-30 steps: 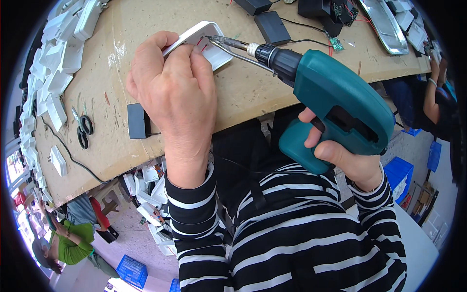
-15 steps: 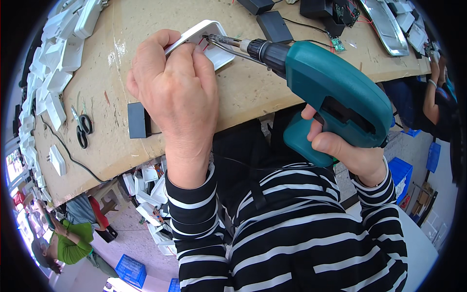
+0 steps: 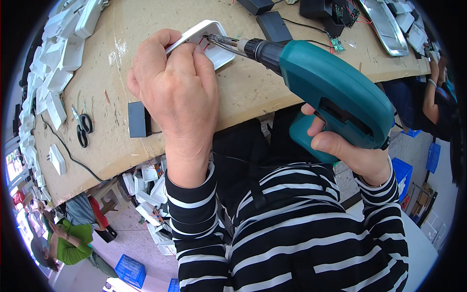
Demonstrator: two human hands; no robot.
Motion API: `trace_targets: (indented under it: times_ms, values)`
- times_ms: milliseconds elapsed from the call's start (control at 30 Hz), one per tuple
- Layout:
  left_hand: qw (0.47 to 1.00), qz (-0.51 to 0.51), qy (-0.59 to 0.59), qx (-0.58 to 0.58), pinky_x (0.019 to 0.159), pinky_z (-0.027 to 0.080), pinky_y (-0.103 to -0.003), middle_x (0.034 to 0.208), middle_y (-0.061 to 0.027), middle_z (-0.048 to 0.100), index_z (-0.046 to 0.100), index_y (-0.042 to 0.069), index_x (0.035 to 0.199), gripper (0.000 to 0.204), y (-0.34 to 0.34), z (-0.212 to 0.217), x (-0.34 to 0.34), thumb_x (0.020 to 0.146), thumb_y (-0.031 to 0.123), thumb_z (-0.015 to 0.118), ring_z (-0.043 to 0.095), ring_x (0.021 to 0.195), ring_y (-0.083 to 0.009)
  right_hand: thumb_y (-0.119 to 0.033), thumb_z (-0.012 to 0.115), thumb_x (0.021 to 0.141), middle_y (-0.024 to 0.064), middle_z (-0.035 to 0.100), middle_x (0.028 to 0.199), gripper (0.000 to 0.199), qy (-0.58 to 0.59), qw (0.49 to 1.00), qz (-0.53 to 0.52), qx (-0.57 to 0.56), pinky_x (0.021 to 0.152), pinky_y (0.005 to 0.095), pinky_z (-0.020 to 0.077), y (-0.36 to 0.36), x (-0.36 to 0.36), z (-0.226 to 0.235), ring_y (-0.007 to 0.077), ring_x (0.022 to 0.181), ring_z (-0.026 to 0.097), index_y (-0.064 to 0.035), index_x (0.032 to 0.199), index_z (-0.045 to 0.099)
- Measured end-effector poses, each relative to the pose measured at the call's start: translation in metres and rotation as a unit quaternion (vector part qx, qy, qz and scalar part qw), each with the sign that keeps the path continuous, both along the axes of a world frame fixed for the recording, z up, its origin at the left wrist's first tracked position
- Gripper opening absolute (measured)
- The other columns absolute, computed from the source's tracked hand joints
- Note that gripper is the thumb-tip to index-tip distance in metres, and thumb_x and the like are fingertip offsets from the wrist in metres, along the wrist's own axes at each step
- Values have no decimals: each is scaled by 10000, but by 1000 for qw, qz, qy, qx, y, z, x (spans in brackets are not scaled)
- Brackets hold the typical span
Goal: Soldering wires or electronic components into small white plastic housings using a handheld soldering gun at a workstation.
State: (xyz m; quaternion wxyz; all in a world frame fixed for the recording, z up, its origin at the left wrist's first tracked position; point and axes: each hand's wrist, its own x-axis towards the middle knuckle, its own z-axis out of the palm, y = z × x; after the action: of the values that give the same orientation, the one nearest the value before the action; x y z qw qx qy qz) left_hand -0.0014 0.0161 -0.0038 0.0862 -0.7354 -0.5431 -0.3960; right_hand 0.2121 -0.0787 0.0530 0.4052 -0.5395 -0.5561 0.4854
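My right hand (image 3: 348,148) grips a teal soldering gun (image 3: 335,92) by its handle, fingers at the trigger. The gun's dark metal tip (image 3: 221,41) points left into a white plastic casing (image 3: 221,56), with a thin tube running alongside it. Closed around the casing's left side, my left hand (image 3: 177,87) holds it tilted above the table. Short red wires (image 3: 204,43) show inside, close to the tip and my fingertips. What the fingers pinch in there is hidden.
Black-handled scissors (image 3: 83,129), a black box (image 3: 139,119) and a white plug casing (image 3: 57,159) lie on the table. White casings (image 3: 68,53) pile up at left. Black housings (image 3: 275,27) and a metal tray (image 3: 384,27) are at the back right. Other people sit at both sides.
The rear of the soldering gun has shifted slightly, while its tip stays inside the casing. My left hand and the casing have hardly moved.
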Motion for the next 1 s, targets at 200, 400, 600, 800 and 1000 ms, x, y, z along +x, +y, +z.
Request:
trace_targets:
  times_ms: [200, 400, 600, 800, 1000]
  values:
    - [1000, 1, 8, 7, 848, 335, -357, 969, -38, 587, 668, 27, 767, 70, -1, 0, 1, 720, 59, 628, 541, 900, -205, -99, 823, 698, 28, 649, 767, 355, -33, 996, 25, 77, 606, 216, 494, 4, 3, -3, 97, 666, 607, -7, 992, 646]
    - [1000, 4, 10, 11, 844, 335, -354, 966, -43, 592, 667, 25, 766, 69, -1, 0, 0, 719, 56, 627, 544, 896, -207, -100, 806, 716, 53, 634, 905, 472, -87, 993, 73, 22, 757, 264, 509, 2, 8, 10, 127, 817, 607, -26, 1129, 589]
    - [1000, 0, 5, 15, 833, 335, -351, 966, -47, 595, 670, 24, 762, 68, 1, -1, 1, 720, 55, 627, 548, 893, -207, -105, 821, 697, 43, 638, 867, 457, -15, 999, 28, -4, 751, 263, 500, 5, 2, 11, 128, 798, 605, -25, 1095, 611]
    - [1000, 2, 6, 14, 829, 336, -352, 969, -52, 595, 664, 24, 744, 52, 1, -1, 0, 720, 56, 632, 550, 893, -204, -92, 809, 707, 82, 652, 945, 536, -90, 989, 104, 58, 773, 283, 522, 6, 12, 7, 139, 831, 628, -15, 1179, 569]
    - [1000, 2, 7, 26, 821, 337, -350, 969, -53, 597, 662, 24, 742, 49, 0, -2, 1, 716, 58, 637, 552, 880, -206, -134, 811, 702, 133, 639, 1082, 660, -56, 996, 63, -3, 778, 299, 522, -2, 7, 6, 160, 820, 629, -35, 1278, 506]
